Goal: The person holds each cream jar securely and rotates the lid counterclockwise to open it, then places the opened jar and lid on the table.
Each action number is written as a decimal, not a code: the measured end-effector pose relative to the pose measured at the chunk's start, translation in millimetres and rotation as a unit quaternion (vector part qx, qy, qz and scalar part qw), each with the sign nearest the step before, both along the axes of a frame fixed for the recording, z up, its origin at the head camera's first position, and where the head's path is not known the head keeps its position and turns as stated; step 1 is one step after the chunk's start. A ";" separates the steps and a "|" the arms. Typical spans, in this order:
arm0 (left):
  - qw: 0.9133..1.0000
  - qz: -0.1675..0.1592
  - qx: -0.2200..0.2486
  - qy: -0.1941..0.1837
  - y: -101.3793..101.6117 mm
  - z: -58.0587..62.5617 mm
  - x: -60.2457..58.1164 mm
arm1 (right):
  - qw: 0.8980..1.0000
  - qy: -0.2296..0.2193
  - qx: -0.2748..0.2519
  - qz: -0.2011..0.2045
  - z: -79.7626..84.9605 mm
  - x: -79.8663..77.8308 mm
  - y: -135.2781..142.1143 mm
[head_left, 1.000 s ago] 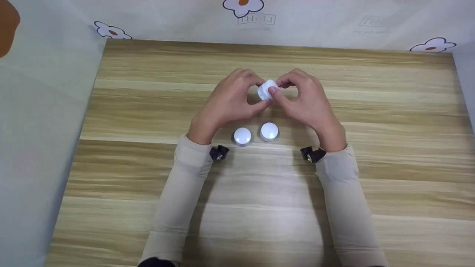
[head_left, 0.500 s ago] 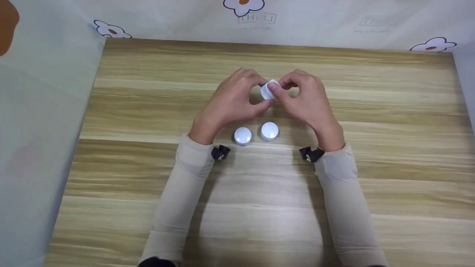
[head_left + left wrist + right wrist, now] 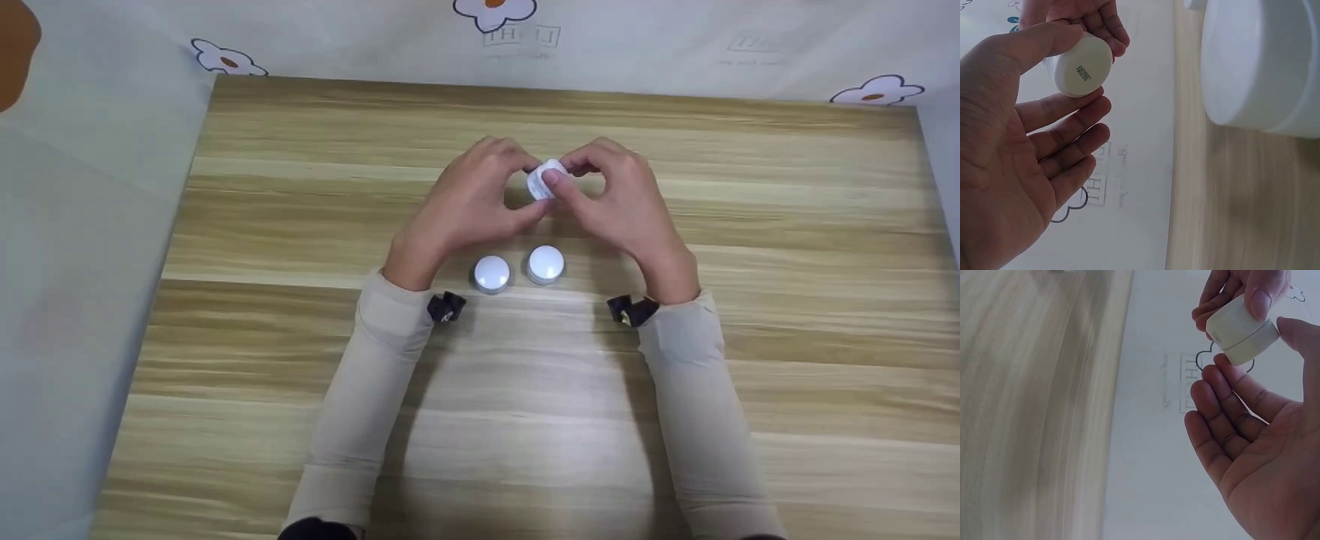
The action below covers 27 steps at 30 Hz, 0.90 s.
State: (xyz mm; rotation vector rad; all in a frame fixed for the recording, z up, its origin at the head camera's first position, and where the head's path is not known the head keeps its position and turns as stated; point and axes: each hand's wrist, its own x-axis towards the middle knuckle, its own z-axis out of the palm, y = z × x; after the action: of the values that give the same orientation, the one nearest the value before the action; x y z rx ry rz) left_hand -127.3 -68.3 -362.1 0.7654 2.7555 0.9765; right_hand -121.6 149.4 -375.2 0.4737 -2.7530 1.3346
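Note:
A small white lidded jar (image 3: 536, 186) is held up between both hands above the far half of the table. My left hand (image 3: 469, 196) pinches its body between thumb and fingers. From the other side my right hand (image 3: 622, 195) pinches the lid end with thumb and fingertips. In the left wrist view the jar's base (image 3: 1084, 67) faces the camera, with a small printed code on it. The right wrist view shows the jar (image 3: 1234, 323) tilted, a seam running between body and lid.
Two similar white jars stand side by side nearer the person, one at left (image 3: 492, 274) and one at right (image 3: 546, 263). The wood-grain table (image 3: 262, 337) meets a pale flower-patterned cloth (image 3: 637, 52) at the back.
The held jar has shifted slightly right and turned a little between the fingers. Both hands keep their grip, and the two standing jars have not moved.

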 end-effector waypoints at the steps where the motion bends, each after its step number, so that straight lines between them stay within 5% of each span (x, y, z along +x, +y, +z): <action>1: 1.000 0.000 -0.001 -0.003 0.3 -0.5 -0.1 | 1.000 -0.003 0.001 -0.004 0.1 -0.1 0.5; 11: 1.000 0.000 -0.007 -0.009 1.0 -2.6 1.0 | 0.999 -0.028 0.027 -0.035 0.9 -0.1 0.4; 27: 1.000 0.006 -0.005 -0.006 0.6 -1.0 0.9 | 1.000 -0.012 0.013 -0.007 2.3 1.3 0.4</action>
State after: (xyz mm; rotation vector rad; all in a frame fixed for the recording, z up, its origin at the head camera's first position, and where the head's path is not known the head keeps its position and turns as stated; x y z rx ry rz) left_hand -126.4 -67.7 -363.1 0.7411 2.7563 0.9662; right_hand -120.4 149.8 -372.9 0.4408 -2.7906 1.3120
